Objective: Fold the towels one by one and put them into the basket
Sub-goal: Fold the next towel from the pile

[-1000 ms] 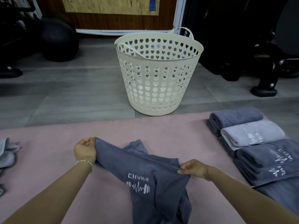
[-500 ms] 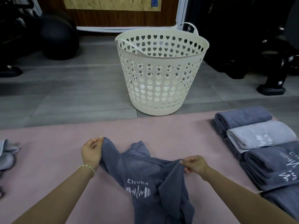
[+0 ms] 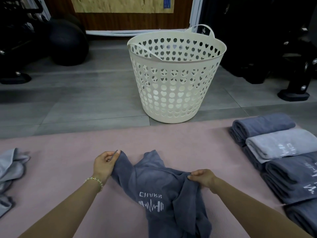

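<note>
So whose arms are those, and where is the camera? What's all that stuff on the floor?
Those are a person's own two arms. The camera sits on the person's head and looks forward and down, so you see what they see. There is only this one view. The left hand pinches a corner of a dark grey towel with white writing, and the right hand grips another part of its edge. The towel is crumpled, not yet folded, over a pink mat. On the mat's right lie folded towels; on its left, loose light grey towels. Beyond the mat, on the grey floor, stands a cream basket with heart-shaped holes, where folded towels are to go.
</note>
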